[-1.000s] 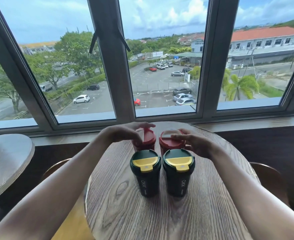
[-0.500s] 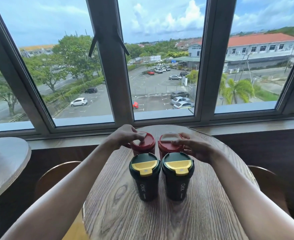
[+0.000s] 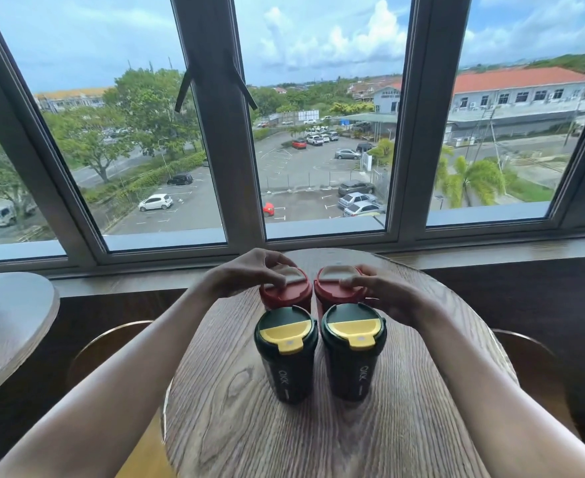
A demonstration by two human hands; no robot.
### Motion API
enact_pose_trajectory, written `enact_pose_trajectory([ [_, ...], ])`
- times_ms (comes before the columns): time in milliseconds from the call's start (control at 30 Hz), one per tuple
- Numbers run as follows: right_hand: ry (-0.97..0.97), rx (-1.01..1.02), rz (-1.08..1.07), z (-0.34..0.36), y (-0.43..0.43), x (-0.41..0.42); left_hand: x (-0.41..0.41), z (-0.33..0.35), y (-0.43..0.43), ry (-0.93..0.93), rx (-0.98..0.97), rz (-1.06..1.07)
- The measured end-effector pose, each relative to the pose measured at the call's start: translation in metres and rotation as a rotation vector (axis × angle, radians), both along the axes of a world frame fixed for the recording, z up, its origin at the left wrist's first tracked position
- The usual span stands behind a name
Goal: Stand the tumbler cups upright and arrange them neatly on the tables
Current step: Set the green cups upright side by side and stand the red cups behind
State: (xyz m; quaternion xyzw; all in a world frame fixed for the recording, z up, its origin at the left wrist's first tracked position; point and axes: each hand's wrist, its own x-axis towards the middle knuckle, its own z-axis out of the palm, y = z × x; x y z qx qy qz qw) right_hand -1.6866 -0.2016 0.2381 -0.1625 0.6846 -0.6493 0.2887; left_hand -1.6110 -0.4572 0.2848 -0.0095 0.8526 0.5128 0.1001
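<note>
Two dark green tumblers with yellow lid flaps, the left green tumbler [image 3: 285, 357] and the right green tumbler [image 3: 352, 353], stand upright side by side on the round wooden table [image 3: 235, 426]. Directly behind them stand two red tumblers with white lid flaps, also upright. My left hand [image 3: 246, 274] rests its fingertips on the lid of the left red tumbler [image 3: 284, 294]. My right hand [image 3: 384, 294] grips the lid rim of the right red tumbler [image 3: 332, 289]. The bodies of the red tumblers are mostly hidden by the green ones.
A second round table [image 3: 4, 326] shows at the left edge. Curved chair backs sit under the main table at left [image 3: 111, 343] and right [image 3: 529, 360]. A wooden sill and a large window [image 3: 318, 132] run just beyond the table's far edge.
Both hands have stayed on the red lids, with fingers shifted slightly over the white flaps. The tumblers stand in the same two-by-two block; only the camera has shifted a little.
</note>
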Motion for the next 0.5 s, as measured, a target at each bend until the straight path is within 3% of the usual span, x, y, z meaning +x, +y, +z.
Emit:
enact_pose_trajectory([
  [300, 0.071, 0.077, 0.033, -0.002, 0.003, -0.004, 0.002, -0.006, -0.002, -0.010, 0.073, 0.001],
  [400, 0.248, 0.195, -0.006, 0.005, -0.001, -0.001, 0.005, -0.005, 0.001, 0.018, 0.033, 0.018],
  [500, 0.494, 0.246, -0.151, 0.024, -0.010, 0.000, 0.008, -0.001, 0.002, 0.241, -0.123, 0.164],
])
